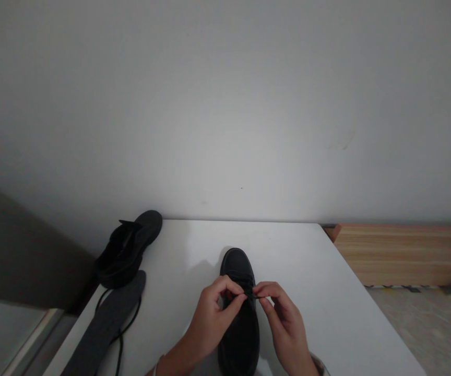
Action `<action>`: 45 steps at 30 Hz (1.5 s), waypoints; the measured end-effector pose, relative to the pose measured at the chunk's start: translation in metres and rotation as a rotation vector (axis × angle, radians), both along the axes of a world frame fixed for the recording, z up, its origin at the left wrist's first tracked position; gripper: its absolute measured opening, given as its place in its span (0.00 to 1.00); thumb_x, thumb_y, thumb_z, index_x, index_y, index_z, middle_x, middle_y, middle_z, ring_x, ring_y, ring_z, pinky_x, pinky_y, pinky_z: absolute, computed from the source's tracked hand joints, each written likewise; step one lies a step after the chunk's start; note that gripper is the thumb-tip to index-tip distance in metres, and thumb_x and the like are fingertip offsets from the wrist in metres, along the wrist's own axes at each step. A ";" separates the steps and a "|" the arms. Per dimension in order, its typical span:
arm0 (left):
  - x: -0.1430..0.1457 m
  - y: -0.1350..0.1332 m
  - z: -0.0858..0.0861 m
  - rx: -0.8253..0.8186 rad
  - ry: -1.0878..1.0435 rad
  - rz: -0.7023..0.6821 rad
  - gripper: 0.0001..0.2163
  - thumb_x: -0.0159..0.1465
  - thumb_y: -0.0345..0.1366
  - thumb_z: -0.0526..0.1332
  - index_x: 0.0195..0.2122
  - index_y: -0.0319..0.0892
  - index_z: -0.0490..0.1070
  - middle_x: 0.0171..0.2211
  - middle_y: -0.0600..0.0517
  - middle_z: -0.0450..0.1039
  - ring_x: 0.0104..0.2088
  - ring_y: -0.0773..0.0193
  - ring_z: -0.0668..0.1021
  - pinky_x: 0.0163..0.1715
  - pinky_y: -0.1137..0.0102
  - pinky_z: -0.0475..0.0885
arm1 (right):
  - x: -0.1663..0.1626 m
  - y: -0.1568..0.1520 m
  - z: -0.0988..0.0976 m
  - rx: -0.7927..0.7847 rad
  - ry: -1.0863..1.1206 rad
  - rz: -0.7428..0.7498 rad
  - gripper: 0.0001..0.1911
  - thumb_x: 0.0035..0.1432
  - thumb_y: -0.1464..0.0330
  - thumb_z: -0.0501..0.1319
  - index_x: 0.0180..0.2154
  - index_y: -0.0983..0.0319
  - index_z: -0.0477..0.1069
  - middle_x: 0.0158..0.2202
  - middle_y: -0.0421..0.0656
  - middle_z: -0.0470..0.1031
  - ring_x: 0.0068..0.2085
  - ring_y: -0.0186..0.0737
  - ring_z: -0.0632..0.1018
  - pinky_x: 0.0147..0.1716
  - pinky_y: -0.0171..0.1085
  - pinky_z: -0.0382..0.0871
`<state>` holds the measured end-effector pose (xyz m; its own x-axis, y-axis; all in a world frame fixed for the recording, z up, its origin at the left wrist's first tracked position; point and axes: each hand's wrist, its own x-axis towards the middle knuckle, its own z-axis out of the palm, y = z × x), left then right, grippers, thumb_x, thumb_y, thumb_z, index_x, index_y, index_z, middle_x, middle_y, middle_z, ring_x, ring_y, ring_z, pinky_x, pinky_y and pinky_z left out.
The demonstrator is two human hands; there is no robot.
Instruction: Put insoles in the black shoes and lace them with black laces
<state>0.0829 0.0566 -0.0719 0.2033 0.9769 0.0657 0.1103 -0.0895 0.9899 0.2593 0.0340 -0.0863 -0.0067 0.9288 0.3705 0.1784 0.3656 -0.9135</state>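
Note:
A black shoe (238, 262) lies on the white table with its toe pointing toward the wall. Over its lacing, my left hand (218, 310) and my right hand (284, 321) face each other. Each has thumb and fingertips pinched together on a thin black shoelace (253, 295). A short stretch of the lace shows between the two pinches, just above the eyelets. My left fingers hide part of the shoe's tongue and lacing.
A second black shoe (121, 250) lies at the table's far left corner. In front of it are a dark grey insole (110, 318) and a loose black lace (120, 342). A white wall (241, 130) borders the white table (319, 282); a wooden piece (405, 256) stands to the right.

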 end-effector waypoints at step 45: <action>0.002 0.007 -0.023 0.998 0.523 0.118 0.11 0.69 0.23 0.55 0.50 0.42 0.67 0.32 0.50 0.77 0.33 0.60 0.76 0.38 0.64 0.72 | -0.007 0.020 0.005 -0.217 -0.061 0.090 0.12 0.66 0.59 0.59 0.34 0.60 0.72 0.31 0.42 0.74 0.35 0.40 0.75 0.37 0.37 0.70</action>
